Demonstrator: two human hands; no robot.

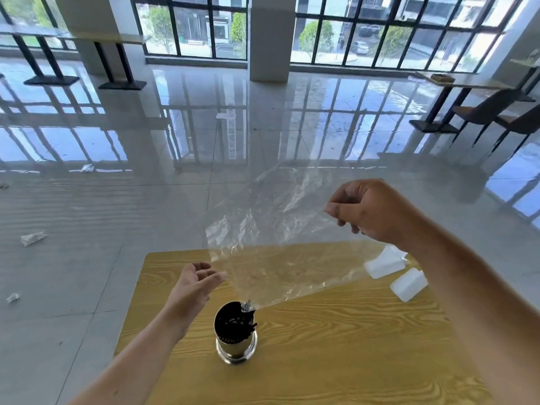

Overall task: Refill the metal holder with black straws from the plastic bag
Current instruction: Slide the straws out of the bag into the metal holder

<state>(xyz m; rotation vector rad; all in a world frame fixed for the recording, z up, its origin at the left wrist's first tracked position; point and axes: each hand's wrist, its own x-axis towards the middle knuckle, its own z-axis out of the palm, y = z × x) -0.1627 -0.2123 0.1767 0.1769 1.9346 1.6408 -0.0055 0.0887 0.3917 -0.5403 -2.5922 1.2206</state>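
Observation:
A shiny metal holder (236, 347) stands upright on the wooden table (336, 346), with black straws (233, 323) filling its mouth. Above it hangs a clear plastic bag (277, 229), looking empty, its lowest corner touching the holder's rim. My right hand (368, 209) pinches the bag's upper edge and holds it up at the right. My left hand (194, 283) hovers open just left of the holder and the bag, fingers spread, touching nothing that I can see.
Two white plastic blocks (409, 283) lie at the table's far right, partly behind the bag. Scraps of crumpled plastic (32, 238) litter the glossy tiled floor at left. Other tables and chairs (485, 112) stand far off by the windows.

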